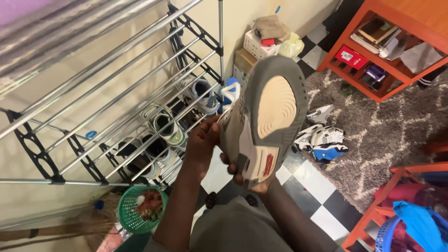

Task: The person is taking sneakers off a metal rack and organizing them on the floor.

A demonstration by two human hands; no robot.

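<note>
I hold a grey high-top sneaker (266,116) up in front of me, its tan and grey sole turned toward the camera. My left hand (204,142) grips its side near the upper. My right hand (247,179) is under the heel end, with only fingertips showing below the shoe. A metal shoe rack (116,93) with several pairs on its lower bars stands to the left.
White, black and blue sneakers (322,140) lie on a grey shaggy rug (387,130). An orange shelf (373,51) with books stands at the back right. A green basket (140,207) sits lower left, and a blue basket (415,228) lower right. The floor is checkered tile.
</note>
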